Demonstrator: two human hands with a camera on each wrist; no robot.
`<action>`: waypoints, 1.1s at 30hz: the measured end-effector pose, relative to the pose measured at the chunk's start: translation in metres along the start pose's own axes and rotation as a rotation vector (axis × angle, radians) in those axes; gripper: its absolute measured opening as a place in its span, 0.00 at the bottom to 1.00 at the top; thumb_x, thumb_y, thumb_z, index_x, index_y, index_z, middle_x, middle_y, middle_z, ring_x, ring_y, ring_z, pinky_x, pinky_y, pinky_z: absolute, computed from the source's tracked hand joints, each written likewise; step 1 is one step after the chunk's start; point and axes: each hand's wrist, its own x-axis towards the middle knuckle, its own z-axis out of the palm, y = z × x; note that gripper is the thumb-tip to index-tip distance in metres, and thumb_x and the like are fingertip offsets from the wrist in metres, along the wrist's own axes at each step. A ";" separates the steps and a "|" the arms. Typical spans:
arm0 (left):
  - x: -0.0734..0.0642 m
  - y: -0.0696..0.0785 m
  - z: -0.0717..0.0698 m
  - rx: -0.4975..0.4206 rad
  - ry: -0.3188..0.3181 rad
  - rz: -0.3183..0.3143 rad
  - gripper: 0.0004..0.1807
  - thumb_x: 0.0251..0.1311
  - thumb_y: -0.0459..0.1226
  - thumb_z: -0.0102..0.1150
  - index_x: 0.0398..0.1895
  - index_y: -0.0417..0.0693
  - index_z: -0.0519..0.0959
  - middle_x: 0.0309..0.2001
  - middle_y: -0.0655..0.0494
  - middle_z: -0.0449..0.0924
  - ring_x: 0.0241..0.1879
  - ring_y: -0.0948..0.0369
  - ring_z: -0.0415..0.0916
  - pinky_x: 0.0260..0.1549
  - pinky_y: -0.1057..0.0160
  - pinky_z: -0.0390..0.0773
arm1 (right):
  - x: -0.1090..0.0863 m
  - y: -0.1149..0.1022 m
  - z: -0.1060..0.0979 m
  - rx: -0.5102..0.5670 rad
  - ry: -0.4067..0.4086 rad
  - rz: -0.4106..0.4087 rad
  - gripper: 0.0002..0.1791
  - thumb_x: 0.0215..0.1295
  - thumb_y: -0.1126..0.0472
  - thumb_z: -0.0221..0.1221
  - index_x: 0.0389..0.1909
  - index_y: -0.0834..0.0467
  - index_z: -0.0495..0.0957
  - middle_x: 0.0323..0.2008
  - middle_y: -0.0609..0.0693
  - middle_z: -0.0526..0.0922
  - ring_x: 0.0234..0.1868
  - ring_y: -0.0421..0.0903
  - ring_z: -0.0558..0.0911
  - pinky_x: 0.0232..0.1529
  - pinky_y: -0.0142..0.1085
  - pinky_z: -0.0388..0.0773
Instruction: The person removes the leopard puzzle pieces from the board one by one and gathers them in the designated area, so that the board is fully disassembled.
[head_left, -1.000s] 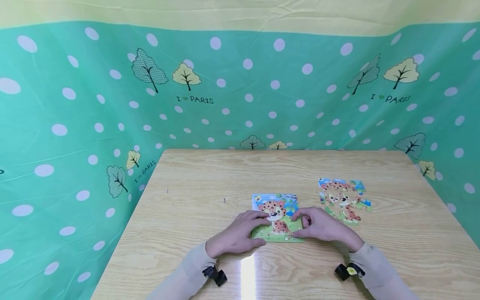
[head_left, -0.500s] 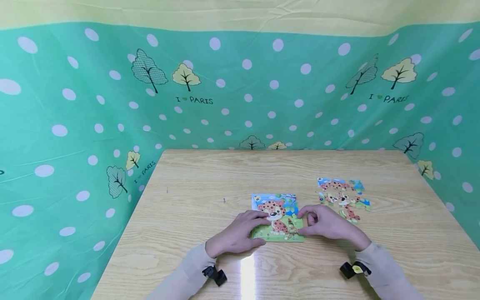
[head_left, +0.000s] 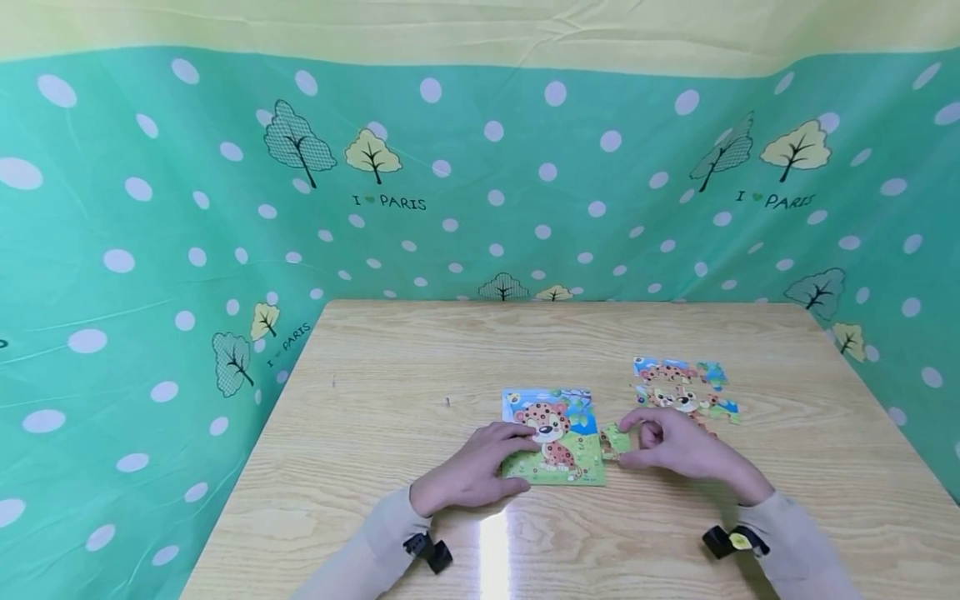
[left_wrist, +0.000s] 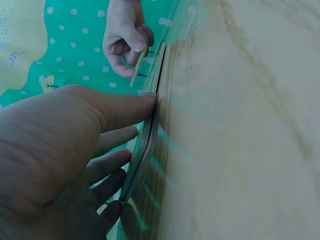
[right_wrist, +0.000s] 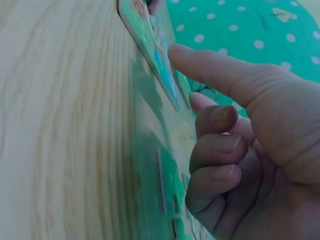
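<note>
My right hand [head_left: 681, 443] pinches a green jigsaw piece [head_left: 613, 442] between thumb and index finger, beside the right edge of a leopard picture board [head_left: 558, 477]. The other fingers of that hand are curled in, as the right wrist view shows. My left hand [head_left: 477, 468] lies at the board's left side, its fingers over the picture and its thumb at the near corner. In the left wrist view the thumb [left_wrist: 125, 107] touches the board's edge, and the pinched piece [left_wrist: 138, 67] appears edge-on beyond it.
A partly joined leopard jigsaw [head_left: 675, 372] with gaps between its pieces lies behind my right hand. Two tiny specks sit on the wooden table [head_left: 390, 350] to the left. A green dotted curtain [head_left: 480, 167] hangs along the back and sides.
My right hand has moved right, carrying the jigsaw piece from over the board's lower right part to beside its edge. My left hand has stayed in place.
</note>
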 end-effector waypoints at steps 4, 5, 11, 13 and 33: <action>0.000 0.000 0.000 0.002 -0.002 -0.003 0.30 0.70 0.48 0.65 0.75 0.59 0.75 0.81 0.59 0.65 0.81 0.55 0.59 0.82 0.43 0.57 | -0.006 0.005 -0.007 -0.019 0.032 0.018 0.25 0.60 0.51 0.78 0.53 0.58 0.83 0.20 0.41 0.70 0.20 0.34 0.66 0.25 0.30 0.67; 0.000 0.000 0.000 0.002 -0.003 -0.005 0.30 0.70 0.49 0.65 0.75 0.59 0.75 0.81 0.60 0.65 0.81 0.55 0.59 0.82 0.43 0.57 | -0.007 0.007 -0.009 -0.022 0.037 0.023 0.25 0.60 0.51 0.77 0.53 0.59 0.83 0.21 0.41 0.70 0.20 0.34 0.65 0.24 0.30 0.66; 0.000 0.001 -0.001 0.003 -0.007 -0.010 0.31 0.70 0.49 0.65 0.75 0.59 0.75 0.81 0.60 0.65 0.81 0.55 0.59 0.82 0.43 0.57 | -0.019 0.016 -0.022 -0.005 0.073 0.080 0.27 0.61 0.52 0.77 0.55 0.61 0.82 0.23 0.43 0.70 0.22 0.35 0.66 0.23 0.31 0.65; 0.000 0.001 -0.001 0.003 -0.007 -0.009 0.31 0.70 0.49 0.65 0.75 0.59 0.75 0.81 0.60 0.65 0.81 0.55 0.59 0.82 0.43 0.57 | -0.024 0.019 -0.027 -0.006 0.090 0.090 0.27 0.61 0.52 0.77 0.55 0.62 0.81 0.23 0.43 0.70 0.22 0.35 0.66 0.23 0.31 0.65; 0.000 0.000 0.000 -0.005 -0.003 -0.011 0.31 0.71 0.48 0.65 0.75 0.58 0.74 0.82 0.59 0.64 0.82 0.53 0.59 0.82 0.42 0.57 | -0.059 0.048 -0.062 -0.019 0.120 0.143 0.30 0.67 0.55 0.73 0.62 0.69 0.78 0.24 0.44 0.73 0.22 0.36 0.67 0.22 0.34 0.66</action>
